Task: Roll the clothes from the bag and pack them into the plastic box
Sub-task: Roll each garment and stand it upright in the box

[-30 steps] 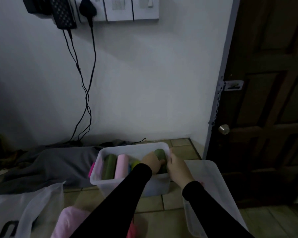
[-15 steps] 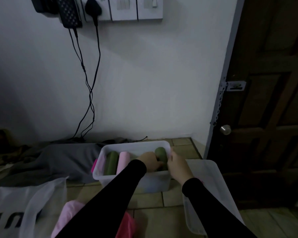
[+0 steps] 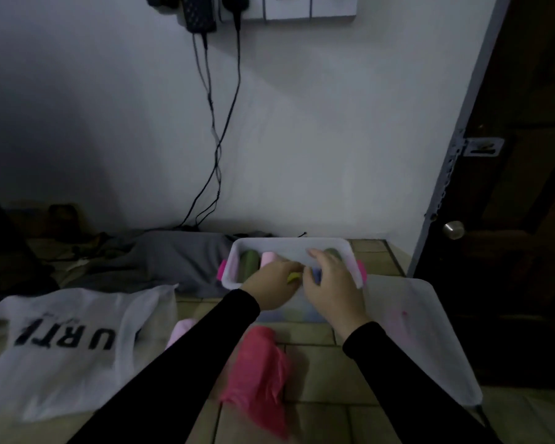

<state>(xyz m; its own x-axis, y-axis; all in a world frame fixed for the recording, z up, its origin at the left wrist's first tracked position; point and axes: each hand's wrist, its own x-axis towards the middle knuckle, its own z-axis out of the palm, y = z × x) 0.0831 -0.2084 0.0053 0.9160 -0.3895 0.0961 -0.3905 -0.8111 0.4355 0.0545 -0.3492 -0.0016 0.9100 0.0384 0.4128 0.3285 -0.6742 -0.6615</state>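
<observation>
- Our left hand (image 3: pixel 274 288) and right hand (image 3: pixel 332 288) reach into the plastic box (image 3: pixel 289 243), over its near edge.
- Fingers curl among the rolled clothes (image 3: pixel 249 262); we cannot tell what they grip.

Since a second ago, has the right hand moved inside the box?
Yes. The right hand has slid left along the plastic box, off the green roll at the right end, toward the middle.

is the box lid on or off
Off. The box is open-topped with rolled clothes showing, and the lid lies on the floor to its right.
</observation>
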